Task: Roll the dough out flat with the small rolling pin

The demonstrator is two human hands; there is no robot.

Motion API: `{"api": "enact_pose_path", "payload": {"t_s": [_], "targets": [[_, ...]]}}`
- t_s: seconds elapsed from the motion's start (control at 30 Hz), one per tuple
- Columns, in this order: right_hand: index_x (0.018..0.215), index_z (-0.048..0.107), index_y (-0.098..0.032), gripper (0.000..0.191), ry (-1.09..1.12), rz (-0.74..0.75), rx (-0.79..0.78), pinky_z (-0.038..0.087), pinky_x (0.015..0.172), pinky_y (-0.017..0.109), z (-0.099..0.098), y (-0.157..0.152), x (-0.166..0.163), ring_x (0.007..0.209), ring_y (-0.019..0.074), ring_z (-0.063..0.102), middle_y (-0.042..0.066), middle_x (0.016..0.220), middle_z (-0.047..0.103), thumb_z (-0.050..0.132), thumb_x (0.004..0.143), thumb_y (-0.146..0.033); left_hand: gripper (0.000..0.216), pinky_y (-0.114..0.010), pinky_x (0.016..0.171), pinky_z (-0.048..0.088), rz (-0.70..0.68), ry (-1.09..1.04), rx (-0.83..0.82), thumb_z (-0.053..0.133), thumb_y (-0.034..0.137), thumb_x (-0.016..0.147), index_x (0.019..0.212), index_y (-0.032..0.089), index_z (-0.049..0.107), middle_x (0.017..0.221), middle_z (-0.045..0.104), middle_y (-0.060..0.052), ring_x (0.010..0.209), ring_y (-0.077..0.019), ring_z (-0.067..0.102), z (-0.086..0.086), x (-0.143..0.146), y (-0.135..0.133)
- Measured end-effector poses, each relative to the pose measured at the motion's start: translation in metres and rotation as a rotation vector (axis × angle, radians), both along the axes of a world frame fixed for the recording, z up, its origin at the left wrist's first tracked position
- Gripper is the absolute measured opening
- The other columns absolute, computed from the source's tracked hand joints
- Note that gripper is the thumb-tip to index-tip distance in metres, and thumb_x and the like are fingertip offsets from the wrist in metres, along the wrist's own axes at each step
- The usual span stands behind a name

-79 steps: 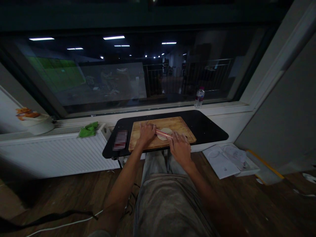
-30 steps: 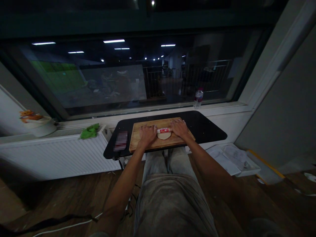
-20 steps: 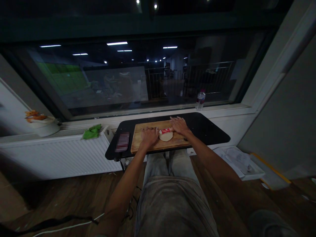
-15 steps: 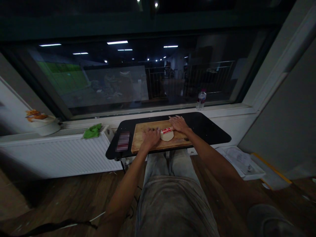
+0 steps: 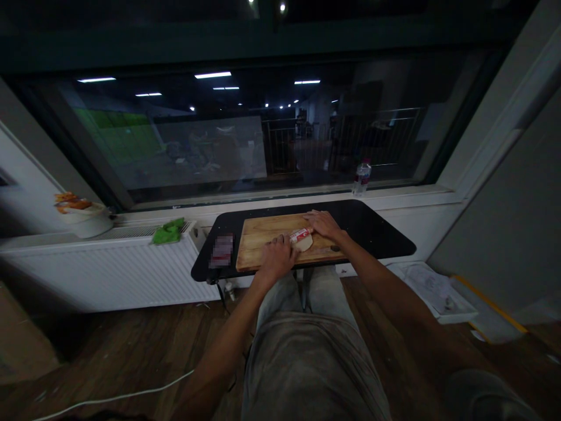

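Note:
A rolling pin [image 5: 300, 235] with a red-and-white middle lies at a slant over a flat round of dough [image 5: 305, 244]. Both are on a wooden cutting board [image 5: 256, 234]. My left hand [image 5: 279, 256] is closed over the pin's near left end, close to the board's front edge. At the far right end, my right hand [image 5: 323, 223] rests on the pin, its fingers reaching forward over it. The palms hide the pin's ends, and the pin and left hand cover part of the dough.
The board sits on a small black table [image 5: 377, 231] under a window. A blurred-out flat item [image 5: 222, 250] lies left of the board. A plastic bottle [image 5: 362, 178] stands on the sill. On the radiator [image 5: 131, 269] are a green cloth [image 5: 169, 231] and a white tub [image 5: 87, 221].
My left hand has come nearer to me and slightly right, turning the rolling pin to a steeper slant. Less of the dough shows. The view has shifted a little.

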State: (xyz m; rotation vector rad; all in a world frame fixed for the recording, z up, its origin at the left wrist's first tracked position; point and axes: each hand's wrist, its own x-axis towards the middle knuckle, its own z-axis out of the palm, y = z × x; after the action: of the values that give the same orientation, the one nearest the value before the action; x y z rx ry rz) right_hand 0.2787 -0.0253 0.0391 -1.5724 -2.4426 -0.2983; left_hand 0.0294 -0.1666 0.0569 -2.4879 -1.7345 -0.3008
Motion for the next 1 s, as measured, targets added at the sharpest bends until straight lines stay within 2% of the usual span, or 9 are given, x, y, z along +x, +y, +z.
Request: {"api": "enact_pose_path", "payload": {"t_s": [0.17, 0.33, 0.63, 0.73, 0.87, 1.0], "targets": [[0.148, 0.079, -0.016, 0.049, -0.024, 0.029, 0.046, 0.048, 0.127, 0.042, 0.000, -0.009, 0.002, 0.149, 0.0286, 0.066, 0.014, 0.156, 0.075, 0.046, 0.113, -0.017, 0.079, -0.051, 0.107, 0.052, 0.079, -0.026, -0.011, 0.053, 0.079, 0.108, 0.149, 0.012, 0.064, 0.141, 0.073, -0.026, 0.129, -0.0417, 0.070, 0.001, 0.012, -0.004], [0.150, 0.076, -0.010, 0.048, 0.011, -0.013, 0.018, 0.043, 0.131, 0.045, 0.000, -0.021, -0.001, 0.153, 0.0291, 0.063, 0.018, 0.156, 0.074, 0.045, 0.113, -0.015, 0.094, -0.058, 0.111, 0.046, 0.118, -0.042, -0.012, 0.047, 0.092, 0.102, 0.147, 0.012, 0.065, 0.142, 0.072, -0.030, 0.131, -0.0476, 0.067, 0.003, 0.018, 0.004], [0.153, 0.072, -0.009, 0.053, 0.024, -0.104, -0.023, 0.040, 0.135, 0.046, 0.006, -0.046, -0.005, 0.154, 0.0310, 0.061, 0.018, 0.160, 0.071, 0.037, 0.113, -0.013, 0.082, -0.058, 0.116, 0.042, -0.004, -0.046, 0.036, 0.053, 0.085, 0.105, 0.152, 0.019, 0.066, 0.150, 0.070, -0.023, 0.138, -0.0459, 0.062, -0.005, 0.000, 0.024], [0.148, 0.076, -0.011, 0.053, 0.074, -0.173, -0.051, 0.046, 0.129, 0.043, 0.011, -0.062, -0.008, 0.149, 0.0317, 0.065, 0.018, 0.157, 0.073, 0.034, 0.116, -0.018, 0.079, -0.059, 0.118, 0.040, -0.048, -0.046, 0.043, 0.057, 0.082, 0.105, 0.154, 0.022, 0.066, 0.154, 0.068, -0.021, 0.142, -0.0453, 0.059, -0.008, -0.007, 0.032], [0.151, 0.073, -0.013, 0.052, 0.124, -0.314, -0.068, 0.056, 0.115, 0.040, 0.016, -0.087, -0.012, 0.140, 0.0325, 0.073, 0.019, 0.154, 0.074, 0.033, 0.118, -0.024, 0.079, -0.057, 0.121, 0.040, -0.123, -0.067, 0.040, 0.065, 0.082, 0.101, 0.156, 0.025, 0.065, 0.161, 0.065, -0.017, 0.147, -0.0420, 0.055, -0.010, -0.017, 0.041], [0.149, 0.073, -0.015, 0.049, 0.118, -0.345, -0.051, 0.058, 0.109, 0.035, 0.017, -0.107, -0.014, 0.133, 0.0313, 0.077, 0.020, 0.149, 0.077, 0.037, 0.119, -0.029, 0.078, -0.054, 0.123, 0.039, -0.187, -0.092, 0.012, 0.066, 0.082, 0.101, 0.159, 0.029, 0.064, 0.165, 0.063, -0.012, 0.149, -0.0381, 0.054, -0.006, -0.025, 0.051]]}}
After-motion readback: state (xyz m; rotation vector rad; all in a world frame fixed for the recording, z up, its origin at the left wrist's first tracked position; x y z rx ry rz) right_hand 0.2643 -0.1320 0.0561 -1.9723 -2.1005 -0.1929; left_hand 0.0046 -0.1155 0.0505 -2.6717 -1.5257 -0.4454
